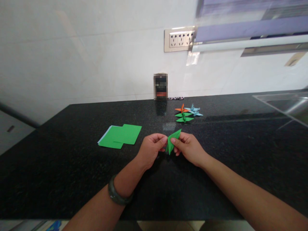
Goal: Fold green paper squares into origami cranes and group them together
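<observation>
A partly folded green paper piece (172, 141) is pinched between both my hands just above the black stone counter (72, 166). My left hand (151, 149) grips its left side with curled fingers; a dark bangle sits on that wrist. On the right side, my right hand (189, 147) pinches the paper between thumb and fingers. A stack of green paper sheets (120, 135) lies flat to the left of my hands. Beyond my hands sit finished folded paper figures: green ones (184, 117), an orange one (182, 109) and a light blue one (194, 111).
A small dark object (160, 86) stands against the white tiled wall at the counter's back. A socket strip (180, 39) is mounted on the wall above. A steel sink (286, 104) is set in the counter at the far right.
</observation>
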`<action>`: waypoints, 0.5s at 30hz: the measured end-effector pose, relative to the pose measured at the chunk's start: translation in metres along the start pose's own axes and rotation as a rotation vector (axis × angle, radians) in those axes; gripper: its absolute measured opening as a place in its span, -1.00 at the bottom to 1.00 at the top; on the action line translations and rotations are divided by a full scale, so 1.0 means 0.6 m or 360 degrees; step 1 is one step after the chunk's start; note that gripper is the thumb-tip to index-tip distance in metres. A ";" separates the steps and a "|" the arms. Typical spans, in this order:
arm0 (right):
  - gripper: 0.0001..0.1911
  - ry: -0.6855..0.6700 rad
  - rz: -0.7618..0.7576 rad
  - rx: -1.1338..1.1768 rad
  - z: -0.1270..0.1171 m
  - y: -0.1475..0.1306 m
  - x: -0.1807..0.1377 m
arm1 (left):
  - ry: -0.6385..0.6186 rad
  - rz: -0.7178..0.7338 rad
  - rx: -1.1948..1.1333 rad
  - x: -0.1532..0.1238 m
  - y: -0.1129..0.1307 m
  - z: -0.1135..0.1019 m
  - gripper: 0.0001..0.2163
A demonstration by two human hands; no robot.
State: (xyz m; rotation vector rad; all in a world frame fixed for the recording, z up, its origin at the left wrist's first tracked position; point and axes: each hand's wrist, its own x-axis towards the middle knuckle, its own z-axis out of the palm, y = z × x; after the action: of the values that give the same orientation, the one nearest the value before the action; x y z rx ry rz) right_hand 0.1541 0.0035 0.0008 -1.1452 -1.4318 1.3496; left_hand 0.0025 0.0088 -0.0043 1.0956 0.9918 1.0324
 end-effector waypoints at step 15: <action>-0.81 0.0025 -0.0075 -0.0289 -0.001 -0.005 -0.003 | 0.0063 0.0030 0.0110 -0.002 0.002 0.006 -0.80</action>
State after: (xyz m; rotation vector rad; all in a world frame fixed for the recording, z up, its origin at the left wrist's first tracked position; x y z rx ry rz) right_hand 0.1549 0.0017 0.0038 -1.2270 -1.5852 1.1943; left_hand 0.0057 0.0070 -0.0025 1.1465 1.0570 1.0448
